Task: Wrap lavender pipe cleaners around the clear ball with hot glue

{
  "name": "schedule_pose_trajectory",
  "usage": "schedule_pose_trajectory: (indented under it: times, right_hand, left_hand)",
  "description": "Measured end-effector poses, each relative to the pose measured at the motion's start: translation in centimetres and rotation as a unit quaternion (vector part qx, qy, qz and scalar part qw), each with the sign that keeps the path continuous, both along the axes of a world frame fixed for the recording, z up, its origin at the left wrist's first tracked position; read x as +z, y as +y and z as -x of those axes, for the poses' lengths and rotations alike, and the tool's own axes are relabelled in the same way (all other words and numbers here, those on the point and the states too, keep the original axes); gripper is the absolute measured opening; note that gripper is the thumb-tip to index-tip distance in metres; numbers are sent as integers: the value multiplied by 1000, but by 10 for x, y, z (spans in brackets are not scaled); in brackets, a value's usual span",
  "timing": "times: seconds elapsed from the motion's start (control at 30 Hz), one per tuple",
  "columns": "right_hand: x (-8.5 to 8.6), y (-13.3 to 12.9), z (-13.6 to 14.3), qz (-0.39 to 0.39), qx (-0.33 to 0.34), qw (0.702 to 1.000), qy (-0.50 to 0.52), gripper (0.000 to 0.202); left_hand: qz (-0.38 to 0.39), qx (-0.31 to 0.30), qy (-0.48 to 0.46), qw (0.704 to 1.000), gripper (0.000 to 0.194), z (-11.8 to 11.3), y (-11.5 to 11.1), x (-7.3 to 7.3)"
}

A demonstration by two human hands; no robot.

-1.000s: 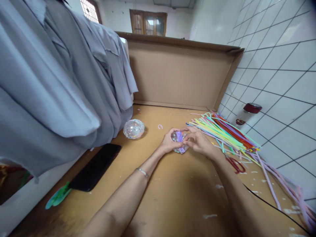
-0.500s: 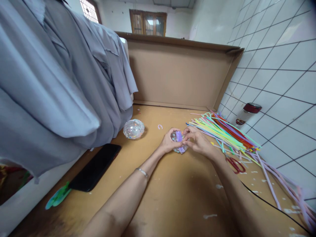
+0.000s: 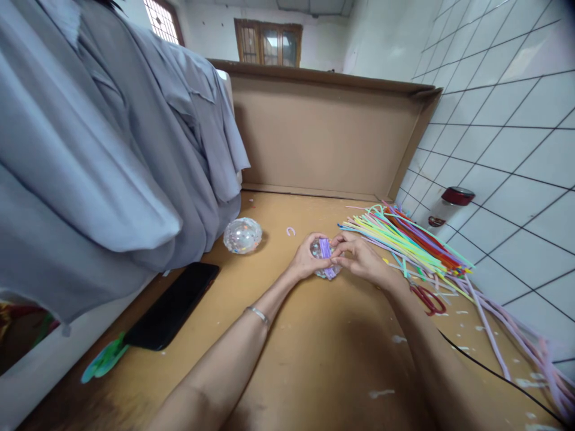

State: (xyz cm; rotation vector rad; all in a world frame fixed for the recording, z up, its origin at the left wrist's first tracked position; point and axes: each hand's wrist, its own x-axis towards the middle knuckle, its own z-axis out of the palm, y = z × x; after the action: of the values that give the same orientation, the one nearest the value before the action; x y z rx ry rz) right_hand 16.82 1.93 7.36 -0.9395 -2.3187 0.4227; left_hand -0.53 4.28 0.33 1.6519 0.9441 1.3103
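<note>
A clear round piece with a purple band [image 3: 326,254] across it is held over the tabletop. My left hand [image 3: 308,257] is wrapped round its left side, the thumb against the band. From the right, my right hand [image 3: 354,254] touches it with fingertips pinched together at the band's edge; what they pinch is too small to make out. A clear faceted bowl-like piece [image 3: 242,234] sits to the left, and a small pink curved piece [image 3: 291,231] lies between it and my left hand.
Colourful pipe cleaners [image 3: 404,239] lie at the right, beside red-handled scissors [image 3: 429,299] and a red-lidded jar [image 3: 451,205]. A black phone [image 3: 173,305] lies left, near grey cloth [image 3: 135,149]. Cardboard [image 3: 318,137] stands behind; a black cable [image 3: 489,370] runs front right.
</note>
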Motion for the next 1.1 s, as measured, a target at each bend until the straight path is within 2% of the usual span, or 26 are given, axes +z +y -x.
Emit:
schedule_pose_trajectory:
  times: [0.13, 0.43, 0.6, 0.73, 0.9, 1.1]
  right_hand:
    - [1, 0, 0, 4, -2, 1000, -2, 9]
    - [1, -2, 1, 6, -14, 1000, -1, 8]
    - [1, -2, 0, 8, -17, 1000, -1, 7]
    - [-1, 0, -1, 3, -23, 1000, -6, 7]
    - [-2, 2, -2, 6, -21, 1000, -7, 6]
    - [-4, 4, -5, 7, -12, 1000, 17, 6]
  left_hand:
    - [-1, 0, -25, 1000, 72, -1, 0, -1]
    - [-1, 11, -3, 1000, 69, -1, 0, -3]
    - [-55, 23, -13, 998, 69, -3, 3, -6]
    - [-100, 31, -25, 994, 61, -6, 0, -3]
    - [-56, 22, -31, 998, 57, -8, -4, 0]
    - [-49, 9, -19, 999, 57, -4, -6, 2]
